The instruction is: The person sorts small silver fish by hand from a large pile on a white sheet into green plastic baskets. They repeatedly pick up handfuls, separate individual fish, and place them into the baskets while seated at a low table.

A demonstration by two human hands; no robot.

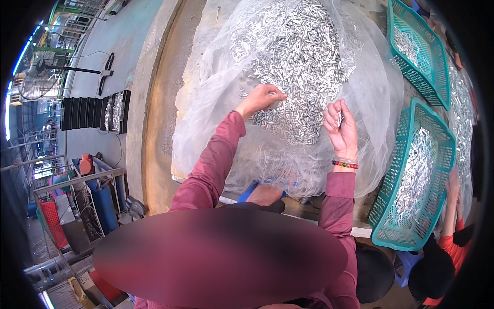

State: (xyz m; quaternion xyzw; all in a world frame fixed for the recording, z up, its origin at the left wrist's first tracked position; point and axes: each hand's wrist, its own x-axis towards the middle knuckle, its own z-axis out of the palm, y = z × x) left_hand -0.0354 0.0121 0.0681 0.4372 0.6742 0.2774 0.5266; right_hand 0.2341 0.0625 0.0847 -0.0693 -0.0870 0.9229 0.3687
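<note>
A big heap of small silver metal pieces (296, 56) lies on a clear plastic sheet (216, 129) in front of me. My left hand (262, 98) reaches into the near left edge of the heap, fingers pinched among the pieces. My right hand (340, 129) is raised palm-up at the heap's near right side and holds a few silver pieces between its fingers. A beaded bracelet (345, 164) circles my right wrist. Both arms wear dark red sleeves.
A teal mesh basket (391, 232) with silver pieces stands at the right, a second teal basket (437, 67) behind it. Another person in an orange sleeve (453, 242) sits at the far right. A standing fan (36, 82) and black trays (82, 113) are at the left.
</note>
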